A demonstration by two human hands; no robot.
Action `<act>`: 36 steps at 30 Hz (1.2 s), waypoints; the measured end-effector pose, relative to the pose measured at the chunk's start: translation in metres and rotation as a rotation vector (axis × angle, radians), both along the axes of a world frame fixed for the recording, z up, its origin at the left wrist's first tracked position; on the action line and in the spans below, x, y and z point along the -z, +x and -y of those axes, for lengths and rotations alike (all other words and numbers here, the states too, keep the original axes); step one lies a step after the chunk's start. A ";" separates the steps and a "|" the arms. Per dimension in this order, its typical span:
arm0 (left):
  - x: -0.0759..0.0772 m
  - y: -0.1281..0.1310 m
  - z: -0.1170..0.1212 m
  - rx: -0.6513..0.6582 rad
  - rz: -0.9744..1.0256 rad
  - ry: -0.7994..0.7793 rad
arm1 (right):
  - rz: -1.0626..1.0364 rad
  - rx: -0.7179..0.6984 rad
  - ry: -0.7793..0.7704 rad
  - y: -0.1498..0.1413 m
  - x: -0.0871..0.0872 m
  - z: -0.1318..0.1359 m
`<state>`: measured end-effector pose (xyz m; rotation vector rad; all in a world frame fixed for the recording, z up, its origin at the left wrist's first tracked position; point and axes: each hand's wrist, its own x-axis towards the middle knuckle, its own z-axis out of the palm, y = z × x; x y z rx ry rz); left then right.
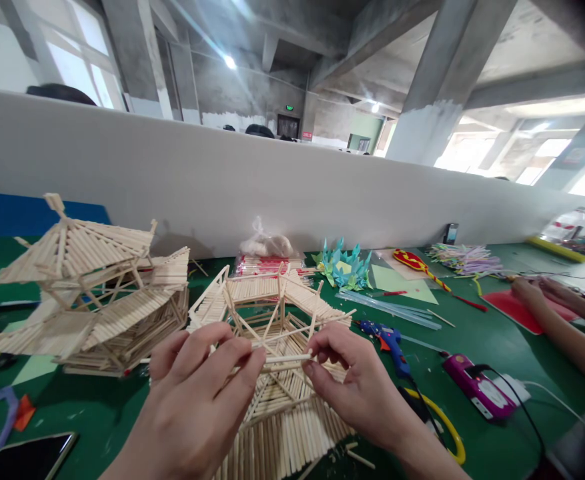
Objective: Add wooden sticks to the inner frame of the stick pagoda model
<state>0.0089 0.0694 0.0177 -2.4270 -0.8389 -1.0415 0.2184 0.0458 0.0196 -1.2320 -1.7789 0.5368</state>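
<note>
A model pavilion frame [282, 440] of thin wooden sticks lies before me on the green table. My left hand [207, 380] is over its left side, fingers curled and closed on a thin wooden stick [287, 359]. At the stick's other end, my right hand [345, 377] pinches it between thumb and forefinger. The stick lies nearly level, just above the frame's upper opening. My left fingertips are partly hidden behind the back of the hand. A second stick pavilion [92, 293] with a pointed roof stands to the left.
Right of the frame lie a blue glue gun [389, 343], clear glue sticks [387, 308] and a purple power strip [479, 387]. Behind are a blue paper lotus [342, 263] and a bagged bundle [267, 248]. A phone [32, 457] is front left. Another person's hands [535, 293] work at right.
</note>
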 end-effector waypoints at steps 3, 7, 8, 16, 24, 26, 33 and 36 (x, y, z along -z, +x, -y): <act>0.000 0.000 0.000 -0.010 -0.011 0.007 | -0.007 0.000 0.002 0.000 0.000 -0.001; -0.001 0.000 0.000 -0.014 -0.012 0.007 | -0.015 -0.005 0.007 0.000 0.000 0.000; -0.001 0.000 0.000 -0.015 -0.007 0.001 | -0.016 -0.005 0.007 0.001 0.001 0.000; 0.003 -0.006 -0.003 -0.006 -0.013 -0.025 | -0.005 -0.017 0.008 0.000 0.000 0.000; 0.001 -0.004 -0.003 0.014 0.005 -0.035 | -0.005 -0.032 0.007 0.001 0.001 0.000; 0.001 -0.004 -0.003 0.016 0.005 -0.040 | -0.007 -0.033 0.006 0.002 0.001 0.000; 0.004 -0.006 -0.004 0.000 -0.014 -0.050 | -0.016 -0.029 0.005 0.004 0.004 0.000; 0.001 -0.004 -0.003 -0.010 -0.044 -0.027 | -0.009 -0.030 0.006 0.004 0.003 0.001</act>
